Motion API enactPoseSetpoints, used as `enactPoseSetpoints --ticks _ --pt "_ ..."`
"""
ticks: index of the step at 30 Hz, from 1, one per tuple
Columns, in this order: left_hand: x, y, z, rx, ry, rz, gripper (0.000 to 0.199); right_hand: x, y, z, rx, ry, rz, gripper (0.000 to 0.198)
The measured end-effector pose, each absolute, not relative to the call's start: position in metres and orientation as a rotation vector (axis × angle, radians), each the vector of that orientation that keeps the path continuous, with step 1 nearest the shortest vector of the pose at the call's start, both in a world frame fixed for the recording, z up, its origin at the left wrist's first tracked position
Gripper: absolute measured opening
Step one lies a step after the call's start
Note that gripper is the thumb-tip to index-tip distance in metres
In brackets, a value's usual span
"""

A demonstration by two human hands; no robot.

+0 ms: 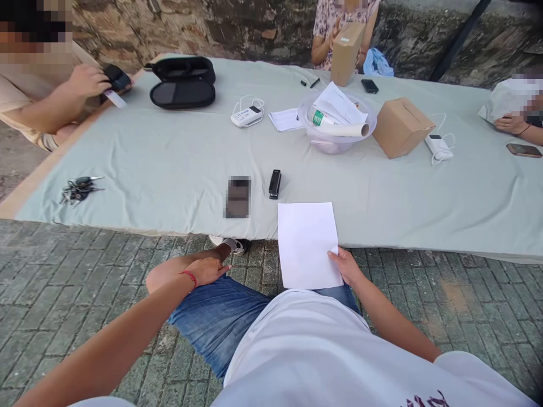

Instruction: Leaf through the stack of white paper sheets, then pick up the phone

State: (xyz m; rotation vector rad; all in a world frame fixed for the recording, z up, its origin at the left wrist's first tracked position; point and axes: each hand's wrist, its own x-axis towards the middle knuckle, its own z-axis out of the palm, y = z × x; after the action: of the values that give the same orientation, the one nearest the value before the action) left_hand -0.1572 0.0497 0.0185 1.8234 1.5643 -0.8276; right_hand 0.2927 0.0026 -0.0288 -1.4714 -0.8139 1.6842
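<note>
My right hand [348, 267] grips the lower right corner of a blank white sheet of paper [307, 243]. The sheet hangs over the front edge of the table [169, 164], above my lap. My left hand [207, 270] rests flat on my left knee, holding nothing, with a red band on its wrist. On the grey cloth just beyond the sheet lie a black stapler [275, 183] and a dark phone [238, 196].
A bunch of keys [78, 189] lies at the left. Farther back are an open black case [183, 83], a white power bank [246, 115], a clear bowl of papers [337, 121] and a cardboard box [401, 127]. Three other people sit around the table.
</note>
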Motion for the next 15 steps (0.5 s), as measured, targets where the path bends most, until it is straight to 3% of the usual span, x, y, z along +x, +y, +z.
enactPoseSetpoints --ticks 7,15 --pt "-0.158 0.046 0.018 1.869 1.591 -0.857 0.068 0.293 0.003 -0.029 -1.494 -0.822 1.685 0.047" --pt "-0.153 0.045 0.007 1.855 1.433 -0.972 0.048 0.293 0.002 -0.032 -1.473 -0.819 1.680 0.046"
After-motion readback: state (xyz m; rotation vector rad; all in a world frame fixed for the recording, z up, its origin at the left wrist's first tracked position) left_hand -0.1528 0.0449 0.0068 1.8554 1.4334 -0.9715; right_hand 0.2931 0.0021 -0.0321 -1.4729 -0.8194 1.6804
